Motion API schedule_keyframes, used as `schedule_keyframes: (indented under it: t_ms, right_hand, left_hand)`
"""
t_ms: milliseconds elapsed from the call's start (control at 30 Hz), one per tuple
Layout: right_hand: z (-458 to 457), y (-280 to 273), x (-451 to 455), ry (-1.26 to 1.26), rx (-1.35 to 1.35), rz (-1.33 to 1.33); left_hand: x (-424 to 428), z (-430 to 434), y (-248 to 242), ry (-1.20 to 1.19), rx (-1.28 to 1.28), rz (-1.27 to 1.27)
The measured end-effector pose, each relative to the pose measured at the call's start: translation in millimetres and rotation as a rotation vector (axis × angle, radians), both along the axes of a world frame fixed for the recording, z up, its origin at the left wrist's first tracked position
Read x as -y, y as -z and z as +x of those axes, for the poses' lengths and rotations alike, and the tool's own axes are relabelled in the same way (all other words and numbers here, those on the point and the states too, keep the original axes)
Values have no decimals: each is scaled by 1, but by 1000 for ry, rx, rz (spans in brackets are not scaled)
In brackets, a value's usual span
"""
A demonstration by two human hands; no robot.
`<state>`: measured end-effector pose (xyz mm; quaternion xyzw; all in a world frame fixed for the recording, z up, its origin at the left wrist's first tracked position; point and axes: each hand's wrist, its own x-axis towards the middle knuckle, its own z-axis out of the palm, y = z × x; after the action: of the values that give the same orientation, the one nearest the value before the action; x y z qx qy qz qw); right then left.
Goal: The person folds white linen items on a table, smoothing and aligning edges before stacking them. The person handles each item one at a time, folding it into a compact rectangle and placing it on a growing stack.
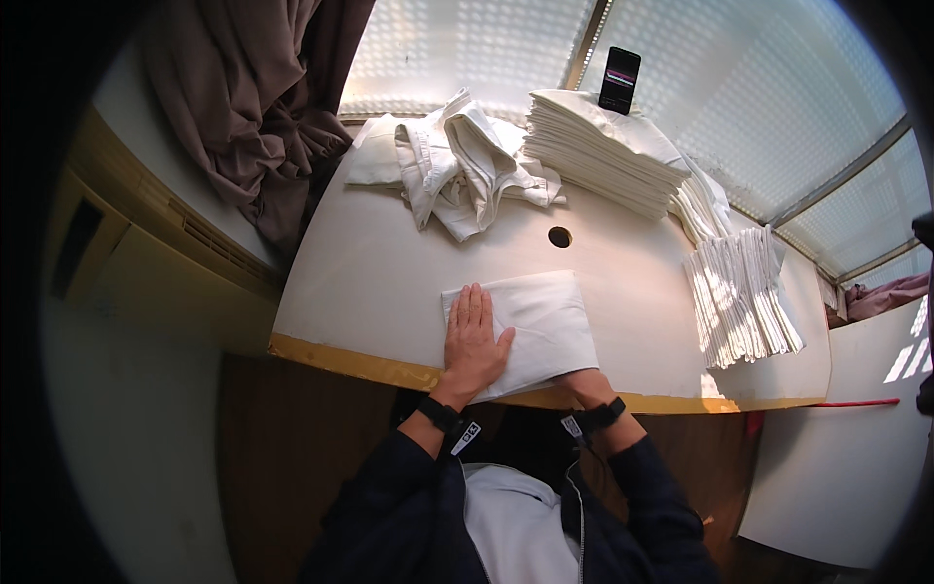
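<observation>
A folded white cloth (546,321) lies flat at the table's front edge, its near side reaching the yellow edge strip. My left hand (476,347) presses palm down on the cloth's left part, fingers straight and thumb spread. At the near right corner, my right hand (586,383) goes under or into the cloth. Its fingers are hidden there, so their grip does not show. Each wrist wears a black strap with a printed tag.
Crumpled white cloths (467,164) lie at the back left of the white table (365,277). A tall stack of folded cloths (598,153) stands behind, a phone (620,80) upright on it. More folded cloths (740,299) sit at right. The tabletop has a round hole (560,237).
</observation>
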<state>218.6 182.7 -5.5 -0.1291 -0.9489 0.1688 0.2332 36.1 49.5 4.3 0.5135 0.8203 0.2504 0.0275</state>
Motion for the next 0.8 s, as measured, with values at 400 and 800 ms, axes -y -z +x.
schedule_keyframes:
  t_ms: [400,800]
  right_hand:
    - [69,-88,29,230,14,-149]
    - [84,-31,38,223,100,-105]
  left_hand:
    - [-18,14,-34,304,-132,-144]
    - [-135,27,3,564,-60,-202]
